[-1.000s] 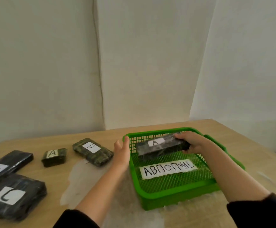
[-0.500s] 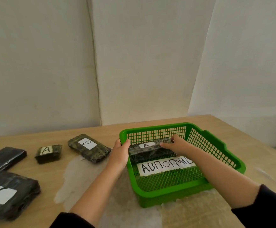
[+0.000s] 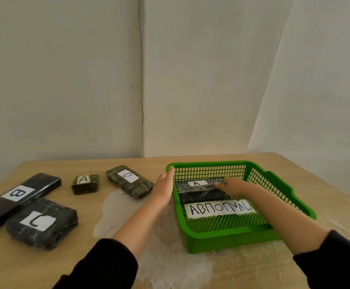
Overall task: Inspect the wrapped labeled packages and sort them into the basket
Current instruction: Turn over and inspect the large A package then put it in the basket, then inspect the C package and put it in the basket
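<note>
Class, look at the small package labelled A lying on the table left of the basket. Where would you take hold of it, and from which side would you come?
Grip the small A package across its two short ends, coming straight down from above. It lies flat with its label up, is compact enough for one hand to span, and has bare table all around it: the D package and B package both lie apart from it.

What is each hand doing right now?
Left hand: open, resting flat against the green basket.
Right hand: on the package labeled A; grip cannot be told.
</note>
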A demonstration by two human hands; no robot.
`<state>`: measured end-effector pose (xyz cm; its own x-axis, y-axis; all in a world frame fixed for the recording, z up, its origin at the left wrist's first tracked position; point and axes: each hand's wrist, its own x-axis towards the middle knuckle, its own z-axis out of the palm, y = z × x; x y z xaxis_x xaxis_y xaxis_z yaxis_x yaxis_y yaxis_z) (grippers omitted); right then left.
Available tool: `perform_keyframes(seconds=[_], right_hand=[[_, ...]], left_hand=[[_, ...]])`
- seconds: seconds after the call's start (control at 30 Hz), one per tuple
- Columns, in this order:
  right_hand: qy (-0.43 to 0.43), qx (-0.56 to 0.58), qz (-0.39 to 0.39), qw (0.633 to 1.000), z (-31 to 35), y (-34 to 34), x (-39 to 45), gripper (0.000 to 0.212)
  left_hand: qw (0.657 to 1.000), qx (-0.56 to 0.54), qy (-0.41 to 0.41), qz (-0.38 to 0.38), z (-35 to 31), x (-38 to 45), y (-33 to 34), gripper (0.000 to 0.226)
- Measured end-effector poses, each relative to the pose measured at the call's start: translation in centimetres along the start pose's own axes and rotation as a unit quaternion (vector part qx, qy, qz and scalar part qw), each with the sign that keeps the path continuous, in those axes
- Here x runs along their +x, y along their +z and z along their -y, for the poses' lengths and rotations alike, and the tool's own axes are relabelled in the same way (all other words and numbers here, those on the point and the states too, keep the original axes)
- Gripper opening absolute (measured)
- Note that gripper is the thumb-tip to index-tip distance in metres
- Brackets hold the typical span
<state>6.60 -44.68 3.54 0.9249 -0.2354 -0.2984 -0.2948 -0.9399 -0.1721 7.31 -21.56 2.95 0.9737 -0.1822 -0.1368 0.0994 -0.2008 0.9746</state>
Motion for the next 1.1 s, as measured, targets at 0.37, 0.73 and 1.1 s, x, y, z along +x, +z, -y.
perform_keyframes(seconds=[0.37,0.73,1.1], right_hand=[[-0.249,0.193,-0.169,0.934,11.3,-0.9,-9.9,0.045],[-0.337,0.247,-0.064,0.906,23.1,11.8,-11.9,0.033],[-0.29,0.365,-0.016,0.885,22.5,16.0,-11.3,0.056]], left_hand=[[0.963,0.143,0.201,-0.108,2.9,-6.6,-11.3,0.019],[0.878,0.406,0.006,-0.254,12.4,-8.7,-23.9,0.066],[0.95,0.184,0.139,-0.209,10.2,-11.1,-22.7,0.064]])
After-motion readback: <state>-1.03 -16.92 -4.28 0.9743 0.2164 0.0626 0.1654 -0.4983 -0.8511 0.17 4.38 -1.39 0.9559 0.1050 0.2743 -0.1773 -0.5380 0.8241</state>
